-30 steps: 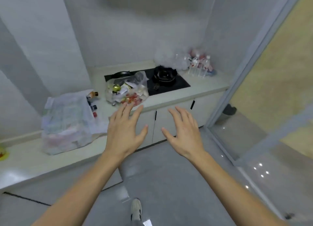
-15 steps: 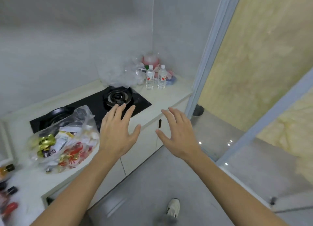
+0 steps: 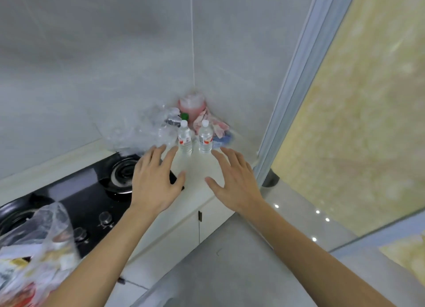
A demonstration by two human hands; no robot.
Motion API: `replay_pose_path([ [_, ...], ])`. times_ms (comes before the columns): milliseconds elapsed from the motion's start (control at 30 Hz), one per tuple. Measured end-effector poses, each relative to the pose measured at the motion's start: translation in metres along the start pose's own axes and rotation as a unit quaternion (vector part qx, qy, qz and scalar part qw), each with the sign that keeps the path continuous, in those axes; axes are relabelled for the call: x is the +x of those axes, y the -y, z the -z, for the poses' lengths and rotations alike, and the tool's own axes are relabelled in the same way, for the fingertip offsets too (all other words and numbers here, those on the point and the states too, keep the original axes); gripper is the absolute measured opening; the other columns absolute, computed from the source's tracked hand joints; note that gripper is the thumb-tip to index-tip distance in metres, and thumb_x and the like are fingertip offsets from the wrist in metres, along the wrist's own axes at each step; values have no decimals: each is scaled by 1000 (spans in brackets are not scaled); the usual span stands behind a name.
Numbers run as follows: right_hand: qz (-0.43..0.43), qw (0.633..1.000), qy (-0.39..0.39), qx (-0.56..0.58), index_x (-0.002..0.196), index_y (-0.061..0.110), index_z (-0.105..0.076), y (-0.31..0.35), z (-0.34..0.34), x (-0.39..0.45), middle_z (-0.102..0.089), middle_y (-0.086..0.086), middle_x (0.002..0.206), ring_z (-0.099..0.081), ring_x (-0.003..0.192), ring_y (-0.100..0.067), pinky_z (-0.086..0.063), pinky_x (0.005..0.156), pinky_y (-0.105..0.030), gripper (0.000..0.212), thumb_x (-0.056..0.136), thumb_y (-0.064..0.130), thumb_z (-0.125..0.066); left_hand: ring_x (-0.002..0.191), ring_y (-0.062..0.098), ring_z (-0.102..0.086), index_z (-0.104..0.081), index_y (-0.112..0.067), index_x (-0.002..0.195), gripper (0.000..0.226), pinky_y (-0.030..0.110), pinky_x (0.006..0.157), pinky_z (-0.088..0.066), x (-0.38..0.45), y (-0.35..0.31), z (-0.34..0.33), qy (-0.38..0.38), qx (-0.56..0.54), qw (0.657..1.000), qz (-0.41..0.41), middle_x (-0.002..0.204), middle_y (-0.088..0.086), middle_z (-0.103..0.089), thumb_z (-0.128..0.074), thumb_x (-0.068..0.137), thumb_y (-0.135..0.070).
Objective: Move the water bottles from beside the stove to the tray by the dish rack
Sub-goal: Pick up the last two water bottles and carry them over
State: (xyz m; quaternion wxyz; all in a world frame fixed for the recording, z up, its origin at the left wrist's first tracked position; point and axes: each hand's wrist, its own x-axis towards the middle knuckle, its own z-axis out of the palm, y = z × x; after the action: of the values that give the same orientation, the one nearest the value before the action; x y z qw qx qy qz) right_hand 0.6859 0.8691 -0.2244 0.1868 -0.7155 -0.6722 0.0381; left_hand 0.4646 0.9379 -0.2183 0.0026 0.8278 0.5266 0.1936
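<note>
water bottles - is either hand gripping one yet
No, both water bottles stand untouched on the counter, with the left hand and right hand open short of them.

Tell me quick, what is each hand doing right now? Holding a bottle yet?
Left hand: open, fingers spread, holding nothing, just short of the left water bottle.
Right hand: open, empty, near the right water bottle.

Grey tiled walls (image 3: pixel 96 53) fill the upper left of the frame, meeting in a corner at top centre. A pale counter (image 3: pixel 197 168) runs across the middle, white cabinet doors (image 3: pixel 177 233) below it. Grey floor (image 3: pixel 230 272) spreads along the bottom, catching small bright light spots at right. A pale blue door frame (image 3: pixel 296 76) slants down the right, a yellowish panel (image 3: pixel 368 111) beyond it.
</note>
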Motion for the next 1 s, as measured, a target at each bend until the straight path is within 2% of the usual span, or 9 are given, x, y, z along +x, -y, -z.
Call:
replay_pose_path([
  [167,14,1000,13,-7,159,29,-33,-36,-30,86,-35,-1,165,-34,150,-27,-39,118,-48,73,96,61,-54,152,31,-34,-42,-27,157,69,54,116,-40,78,14,-47,8,-7,1000,21,160,7,-45,-48,95,-58],
  [333,-12,998,66,-14,160,28,-31,-69,-64,177,-33,-3,166,-29,152,-31,-37,119,-50,74,97,55,-59,149,33,-37,-44,-25,156,72,54,117,-41,161,37,-101,29,-31,998,38,158,8,-47,-42,92,-57],
  [433,-48,992,113,8,162,28,-27,-85,-81,225,-32,-6,165,-26,153,-35,-37,119,-52,76,98,49,-63,143,34,-43,-47,-22,154,72,55,109,-47,204,49,-133,67,-55,995,47,153,10,-51,-44,90,-55],
  [533,-48,989,137,22,161,26,-31,-101,-97,270,-36,-9,162,-32,150,-39,-39,117,-55,74,97,38,-66,137,34,-48,-48,-21,152,69,55,97,-55,241,61,-164,112,-69,990,41,148,9,-53,-52,91,-53],
  [600,-44,987,153,17,160,23,-34,-106,-106,295,-38,-9,162,-34,150,-37,-35,120,-48,70,99,35,-64,136,33,-49,-43,-24,155,65,53,95,-56,260,66,-179,151,-72,985,49,149,7,-51,-57,97,-48],
  [667,-51,983,176,-1,161,24,-32,-107,-113,315,-36,-8,163,-37,149,-34,-34,118,-42,64,103,37,-58,132,31,-50,-39,-26,157,60,50,92,-56,275,68,-190,180,-66,980,58,145,6,-50,-56,101,-44],
  [833,-38,973,228,-15,157,31,-38,-117,-131,345,-33,-6,163,-46,144,-36,-50,104,-47,55,106,45,-54,112,35,-60,-48,-21,146,45,49,81,-58,298,75,-210,203,-54,975,78,122,11,-50,-55,104,-38],
  [933,-15,972,235,-13,164,27,-30,-123,-130,351,-37,-4,166,-41,150,-30,-42,112,-42,65,107,50,-51,108,36,-63,-48,-19,145,44,48,79,-57,304,74,-216,209,-60,972,92,118,12,-53,-57,104,-35],
  [1000,13,971,237,-15,165,25,-29,-127,-129,357,-44,-5,162,-44,147,-29,-41,112,-41,68,106,54,-48,105,36,-65,-51,-19,141,42,47,80,-56,306,71,-217,208,-71,970,107,115,11,-55,-60,103,-34],
])
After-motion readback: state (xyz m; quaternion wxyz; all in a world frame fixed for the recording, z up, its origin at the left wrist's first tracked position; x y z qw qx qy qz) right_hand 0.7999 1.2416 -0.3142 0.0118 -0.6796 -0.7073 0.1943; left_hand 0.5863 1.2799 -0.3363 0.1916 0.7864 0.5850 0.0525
